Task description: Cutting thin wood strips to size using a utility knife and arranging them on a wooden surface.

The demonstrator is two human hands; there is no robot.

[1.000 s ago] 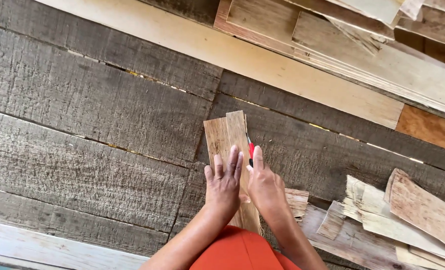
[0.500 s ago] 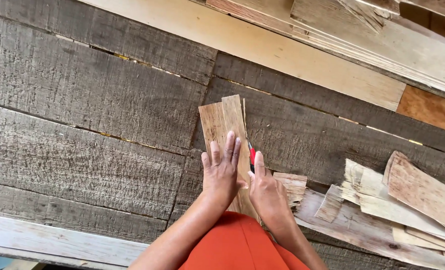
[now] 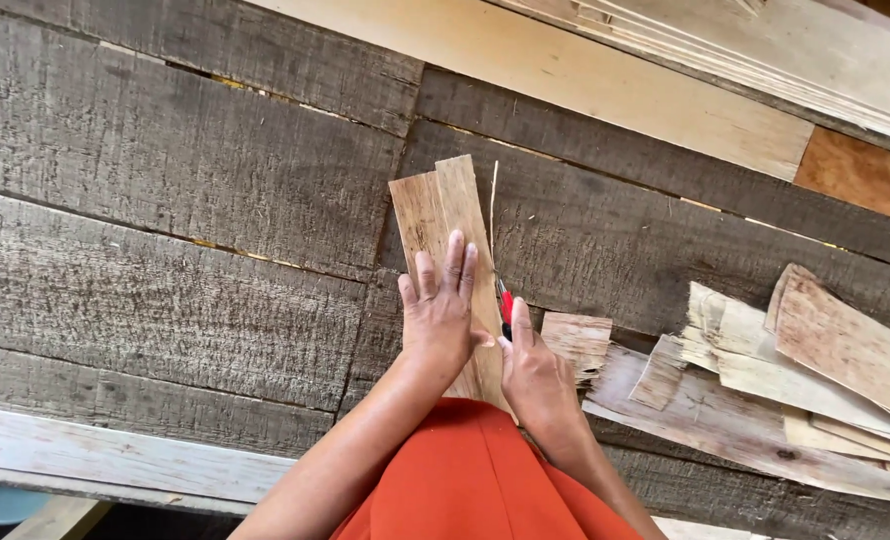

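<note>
Two hands (image 3: 485, 335), one red cutter (image 3: 506, 305), two veneer strips (image 3: 443, 215)

Veneer scrap pile (image 3: 795, 370), pale plank (image 3: 605, 85)

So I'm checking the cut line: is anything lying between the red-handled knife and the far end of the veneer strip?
Nothing visible: ahead of the red-handled knife, the edge of the veneer strip runs bare; only a thin sliver lies alongside.
</note>
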